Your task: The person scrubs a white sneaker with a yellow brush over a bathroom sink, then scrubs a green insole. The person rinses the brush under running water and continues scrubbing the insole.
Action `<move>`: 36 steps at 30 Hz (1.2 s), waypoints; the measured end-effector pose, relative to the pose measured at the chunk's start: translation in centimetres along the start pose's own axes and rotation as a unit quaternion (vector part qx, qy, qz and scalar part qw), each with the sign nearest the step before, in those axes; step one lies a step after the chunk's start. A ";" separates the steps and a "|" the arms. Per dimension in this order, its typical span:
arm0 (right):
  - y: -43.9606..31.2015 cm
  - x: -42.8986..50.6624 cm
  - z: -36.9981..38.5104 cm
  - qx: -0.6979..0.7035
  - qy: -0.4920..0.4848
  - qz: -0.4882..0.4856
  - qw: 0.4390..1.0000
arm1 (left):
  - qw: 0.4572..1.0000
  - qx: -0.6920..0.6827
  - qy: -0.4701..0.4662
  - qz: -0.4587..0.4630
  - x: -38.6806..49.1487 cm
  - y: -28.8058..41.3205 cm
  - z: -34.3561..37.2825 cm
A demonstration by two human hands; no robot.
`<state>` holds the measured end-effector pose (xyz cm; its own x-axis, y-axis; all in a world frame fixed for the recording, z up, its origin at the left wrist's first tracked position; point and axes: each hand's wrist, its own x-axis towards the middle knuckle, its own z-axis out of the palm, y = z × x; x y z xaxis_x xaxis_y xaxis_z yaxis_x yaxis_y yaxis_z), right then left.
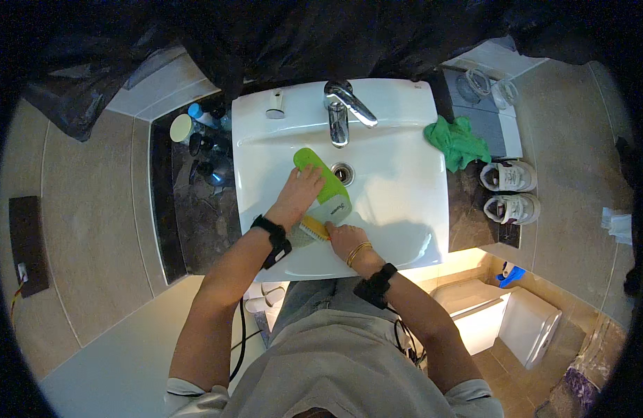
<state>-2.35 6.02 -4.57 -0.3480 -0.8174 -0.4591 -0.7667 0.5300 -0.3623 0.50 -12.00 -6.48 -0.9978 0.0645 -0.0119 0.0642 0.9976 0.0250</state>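
A shoe insole [330, 189], bright green with a grey heel end that bears writing, lies slantwise in the white washbasin [394, 198]. My left hand [299, 192] rests on its green part and holds it, fingers over the left edge. In my right hand [348, 243] is a yellow scrubbing brush [316, 228] with pale bristles, close by the insole's heel end. Whether the bristles touch the insole I cannot tell. Under the brush lies a greyish textured piece [300, 239], partly hidden by it and by my left wrist.
Behind the drain [343, 173] stands a chrome faucet [338, 123]. A green cloth [457, 142] hangs at the basin's right rim, near a pair of white sneakers [509, 192]. Bottles [211, 170] and a pale-lidded jar [182, 128] crowd the left counter. A toilet [488, 313] is at lower right.
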 end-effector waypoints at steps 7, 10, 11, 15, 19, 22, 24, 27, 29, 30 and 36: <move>0.1 0.4 -0.3 0.031 0.023 -0.009 0.999 | 0.977 0.020 -0.210 -0.007 2.5 0.3 -0.5; 0.2 0.0 0.6 0.013 0.054 -0.082 0.995 | 0.969 0.058 -0.239 -0.037 1.1 -1.0 -2.2; 0.4 -0.4 0.8 0.022 0.060 -0.083 0.995 | 0.969 0.067 -0.231 -0.048 0.3 -1.8 -2.8; 0.3 -1.8 -1.2 0.067 0.037 -0.066 0.995 | 0.962 -0.102 -0.099 -0.234 -1.9 -5.0 -7.4; 0.3 -1.6 -0.7 0.032 0.036 -0.041 0.998 | 0.908 -0.206 -0.045 -0.362 -3.5 -6.9 -10.6; 0.3 -1.3 -0.4 0.036 0.027 -0.045 0.998 | 0.888 -0.202 0.008 -0.413 -3.9 -9.1 -10.0; 0.4 -1.4 -0.2 0.038 0.032 -0.049 0.998 | 0.883 -0.174 0.035 -0.435 -2.8 -10.4 -8.4; 0.7 -1.2 0.3 0.028 0.039 -0.059 0.997 | 0.872 -0.156 0.054 -0.460 -0.7 -11.3 -6.8; 0.6 -1.4 0.4 0.020 0.031 -0.062 0.997 | 0.887 -0.063 0.108 -0.445 -0.1 -10.0 -6.3; 0.6 -1.3 0.0 0.016 0.022 -0.059 0.998 | 0.891 -0.017 0.132 -0.433 -0.1 -9.1 -6.2; 0.5 -0.4 0.1 0.024 0.047 -0.053 0.997 | 0.954 -0.164 0.114 -0.223 -5.7 -1.9 -5.6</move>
<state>-2.51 6.62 -4.61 -0.3176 -0.8857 -0.3386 -0.7759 0.4480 -0.4442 5.97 -14.42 -0.87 -0.9043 -0.4091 0.1221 -0.3381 0.8608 0.3805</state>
